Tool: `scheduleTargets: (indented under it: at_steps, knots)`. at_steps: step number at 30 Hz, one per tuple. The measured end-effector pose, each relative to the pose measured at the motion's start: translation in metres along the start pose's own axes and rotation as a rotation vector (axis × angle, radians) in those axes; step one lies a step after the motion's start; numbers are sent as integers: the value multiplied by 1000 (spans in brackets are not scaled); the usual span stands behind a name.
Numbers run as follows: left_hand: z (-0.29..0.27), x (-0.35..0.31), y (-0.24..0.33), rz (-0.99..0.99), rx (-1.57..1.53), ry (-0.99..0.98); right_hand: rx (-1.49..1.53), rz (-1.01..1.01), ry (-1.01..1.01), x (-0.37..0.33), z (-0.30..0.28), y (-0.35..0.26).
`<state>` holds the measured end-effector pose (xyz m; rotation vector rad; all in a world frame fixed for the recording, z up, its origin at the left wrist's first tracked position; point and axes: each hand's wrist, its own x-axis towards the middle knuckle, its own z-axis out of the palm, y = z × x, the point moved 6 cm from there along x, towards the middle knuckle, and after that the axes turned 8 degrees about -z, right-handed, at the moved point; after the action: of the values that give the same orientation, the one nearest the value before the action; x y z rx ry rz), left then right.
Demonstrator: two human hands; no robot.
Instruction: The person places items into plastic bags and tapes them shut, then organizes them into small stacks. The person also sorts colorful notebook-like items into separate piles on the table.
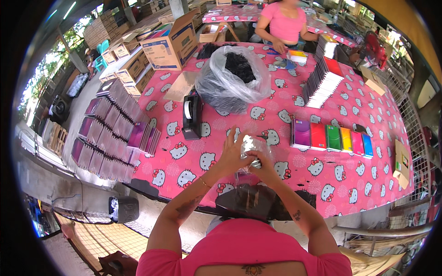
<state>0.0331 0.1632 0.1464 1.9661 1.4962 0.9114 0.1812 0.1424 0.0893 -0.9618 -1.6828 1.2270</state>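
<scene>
A shiny pack in clear plastic wrap [251,143] lies on the pink table in front of me, and glare hides what is inside. My left hand [232,154] grips its left side, index finger stretched along the wrap and thumb bent inward. From the right, my right hand [263,166] pinches the near part of the same plastic, its fingertips close to the left thumb. More loose clear film [246,195] hangs at the table's near edge. Just beyond my left hand stands a black tape dispenser [192,120] with a pale roll.
Wrapped spiral notebooks [103,133] stand stacked at the left. A row of colored notebooks [318,136] and a tall notebook stack [322,85] are on the right. Behind are a plastic bag of black material [214,87] and a cardboard box [168,46]. Another person [285,25] stands across the table.
</scene>
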Motion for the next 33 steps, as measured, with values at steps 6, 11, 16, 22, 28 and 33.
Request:
scheduleTargets:
  at_steps: [6, 11, 16, 22, 28, 33]
  knots:
    - [13, -19, -62, -422, -850, -272, 740, 226, 17, 8, -7, 12]
    - [21, -22, -61, -311, -771, -407, 339, 219, -271, 26, -15, 12]
    - [6, -29, -31, 49, -121, -211, 224, -140, -251, 26, -26, -3]
    - [-17, -57, 13, 347, 283, -13, -457, -413, -278, -2, -15, -50]
    - [-20, -52, 38, 300, 250, -49, -422, -435, -186, -8, -15, -36]
    - [-45, -49, 50, 370, -101, 41, -466, -478, -175, -10, -10, -46]
